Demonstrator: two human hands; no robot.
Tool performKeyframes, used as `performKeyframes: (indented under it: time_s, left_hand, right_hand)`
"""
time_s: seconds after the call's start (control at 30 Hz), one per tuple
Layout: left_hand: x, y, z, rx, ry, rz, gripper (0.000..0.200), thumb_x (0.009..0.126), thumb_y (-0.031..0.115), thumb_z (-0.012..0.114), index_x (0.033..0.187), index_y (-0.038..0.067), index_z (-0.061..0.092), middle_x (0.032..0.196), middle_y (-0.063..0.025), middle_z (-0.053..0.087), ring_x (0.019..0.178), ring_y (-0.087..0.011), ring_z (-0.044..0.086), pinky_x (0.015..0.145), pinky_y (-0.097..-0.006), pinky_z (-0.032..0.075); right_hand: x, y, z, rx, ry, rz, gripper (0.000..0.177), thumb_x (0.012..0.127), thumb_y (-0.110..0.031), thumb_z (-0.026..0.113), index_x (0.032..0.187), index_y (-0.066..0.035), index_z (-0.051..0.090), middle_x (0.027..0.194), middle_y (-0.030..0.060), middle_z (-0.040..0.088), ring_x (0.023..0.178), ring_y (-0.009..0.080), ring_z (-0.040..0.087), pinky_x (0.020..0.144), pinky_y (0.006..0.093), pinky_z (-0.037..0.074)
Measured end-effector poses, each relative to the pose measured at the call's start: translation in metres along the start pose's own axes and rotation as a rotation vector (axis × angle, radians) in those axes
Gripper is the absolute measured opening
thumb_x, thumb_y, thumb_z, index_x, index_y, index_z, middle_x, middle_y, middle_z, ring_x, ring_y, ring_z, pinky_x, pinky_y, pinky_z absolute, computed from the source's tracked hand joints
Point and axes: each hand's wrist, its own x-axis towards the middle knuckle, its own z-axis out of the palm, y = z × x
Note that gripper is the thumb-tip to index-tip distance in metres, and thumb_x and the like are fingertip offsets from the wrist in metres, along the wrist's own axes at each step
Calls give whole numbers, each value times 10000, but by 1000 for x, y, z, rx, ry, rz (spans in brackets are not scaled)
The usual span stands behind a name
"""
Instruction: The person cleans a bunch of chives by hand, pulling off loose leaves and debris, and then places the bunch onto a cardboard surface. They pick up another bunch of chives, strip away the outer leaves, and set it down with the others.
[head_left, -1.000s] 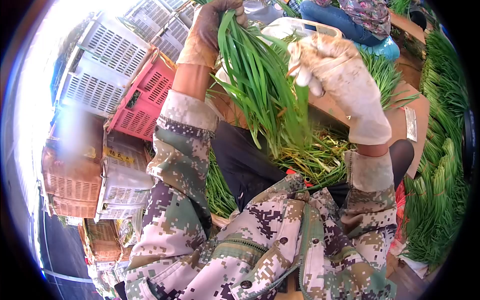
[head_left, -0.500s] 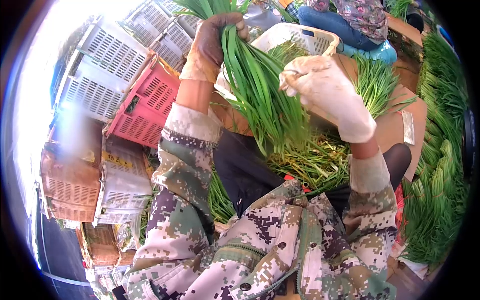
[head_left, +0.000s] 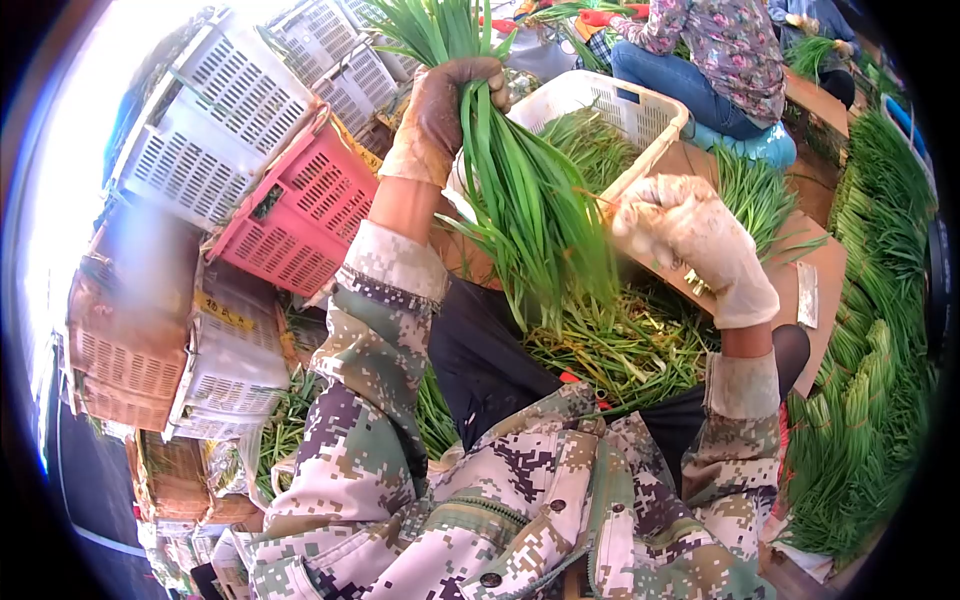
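My left hand (head_left: 450,115), in a stained glove, is wrapped around a bunch of garlic chives (head_left: 525,190). The leaf ends fan out above the fist, and the longer part hangs downward to the right. Just right of the bunch is my right hand (head_left: 690,235), in a pale soiled glove, with its fingers curled together. A thin yellowish strand shows by those fingertips; what they grip, if anything, I cannot make out. Below both hands, loose yellow-green trimmings (head_left: 640,345) lie heaped between my legs.
A white plastic crate (head_left: 655,125) with greens inside stands ahead. Another bunch of chives (head_left: 750,195) rests on cardboard (head_left: 800,255) at the right. Tied bundles (head_left: 860,430) line the far right. A pink crate (head_left: 300,205) and white crates (head_left: 210,120) are stacked left. Other people sit ahead.
My right hand has moved right and down, a little away from the chives. The left hand still grips the bunch, and the view has shifted slightly.
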Motion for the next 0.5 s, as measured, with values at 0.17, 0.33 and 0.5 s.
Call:
performKeyframes:
  time_s: [0.17,0.33,0.5]
  left_hand:
    - [-2,-1,-9,46,47,62,179,827,186,556,733,38,526,653,-83,533,631,-215,536,587,-310,475]
    - [-3,2,-15,-40,73,33,129,797,131,587,806,2,593,644,-92,582,555,-191,586,496,-301,506]
    - [-14,19,-19,2,154,156,132,802,128,562,723,43,500,621,-37,491,582,-181,510,598,-298,467]
  right_hand:
    - [-10,10,2,81,19,6,189,893,-197,584,834,-36,663,627,-16,584,447,24,438,413,166,334]
    - [-33,-11,-1,175,22,-180,219,838,-232,647,821,-14,650,665,24,619,449,36,485,383,166,353]
    - [-69,2,-16,285,100,-317,238,816,-236,671,801,-4,621,691,64,645,446,31,508,363,154,367]
